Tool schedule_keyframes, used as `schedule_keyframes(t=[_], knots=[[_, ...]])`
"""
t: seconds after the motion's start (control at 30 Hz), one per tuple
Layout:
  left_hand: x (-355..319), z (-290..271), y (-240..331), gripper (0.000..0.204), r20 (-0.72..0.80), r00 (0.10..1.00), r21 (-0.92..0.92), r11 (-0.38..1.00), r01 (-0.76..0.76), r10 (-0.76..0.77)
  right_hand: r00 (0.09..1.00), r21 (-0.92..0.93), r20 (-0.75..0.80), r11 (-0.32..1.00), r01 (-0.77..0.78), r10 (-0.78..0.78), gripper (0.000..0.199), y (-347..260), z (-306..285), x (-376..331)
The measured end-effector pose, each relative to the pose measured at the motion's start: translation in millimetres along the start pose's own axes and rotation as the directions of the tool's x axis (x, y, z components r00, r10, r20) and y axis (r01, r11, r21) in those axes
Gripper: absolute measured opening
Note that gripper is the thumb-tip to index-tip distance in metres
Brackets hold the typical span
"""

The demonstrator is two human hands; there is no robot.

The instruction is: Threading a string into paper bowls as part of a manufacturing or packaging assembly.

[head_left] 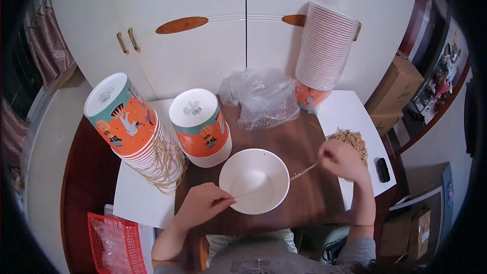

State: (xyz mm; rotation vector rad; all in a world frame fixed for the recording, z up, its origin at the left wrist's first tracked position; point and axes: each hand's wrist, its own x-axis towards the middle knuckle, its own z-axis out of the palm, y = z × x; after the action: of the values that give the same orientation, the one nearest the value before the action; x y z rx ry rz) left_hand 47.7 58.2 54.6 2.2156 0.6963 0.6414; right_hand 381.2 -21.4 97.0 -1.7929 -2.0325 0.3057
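Note:
A white paper bucket (pixel 264 159) stands mouth up on the brown tabletop in front of me. My left hand (pixel 203 204) is at its near-left rim, thumb and fingers pinched on a thin pale strand that runs over the bucket's inside. Off to the right, my right hand (pixel 341 158) pinches a tan cord (pixel 304 171) stretched to the bucket's right side. Whether the strand and the cord are one piece, and how it meets the wall, I cannot tell. Behind the right hand lies a heap of tan cords (pixel 350 137), partly covered by it.
At the left stands a tall stack of orange printed buckets (pixel 127 127) with cords draped over it. A shorter stack (pixel 199 132) is beside it. Crumpled clear plastic (pixel 261 99) lies at the back, near a tall bucket stack (pixel 327 45). A black object (pixel 382 170) sits far right.

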Motion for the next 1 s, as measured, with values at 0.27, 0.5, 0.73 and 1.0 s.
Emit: schedule_keyframes(t=[0.27, 0.5, 0.73, 1.0], knots=[[28, 27, 37, 0.01, 0.017, 0.908, 0.468, 0.8, -0.376, 0.418, 0.915, 0.683, 0.179, 0.715, 0.148, -0.361, 0.046, -79, 67, 13], [5, 24, 27, 0.015, 0.103, 0.935, 0.499, 0.796, -0.344, 0.339, 0.904, 0.534, 0.222, 0.821, 0.201, -0.366, 0.015, -70, 91, 9], [-5, 23, -10, 0.063, -0.233, 0.801, 0.095, 0.807, 0.583, -0.551, 0.968, 0.489, 0.086, 0.856, 0.165, -0.236, 0.011, -59, 82, -2], [0, 56, -29, 0.043, -0.342, 0.919, 0.219, 0.934, 0.284, -0.199, 0.987, 0.417, -0.046, 0.895, 0.161, -0.156, 0.011, -68, 97, -19]])
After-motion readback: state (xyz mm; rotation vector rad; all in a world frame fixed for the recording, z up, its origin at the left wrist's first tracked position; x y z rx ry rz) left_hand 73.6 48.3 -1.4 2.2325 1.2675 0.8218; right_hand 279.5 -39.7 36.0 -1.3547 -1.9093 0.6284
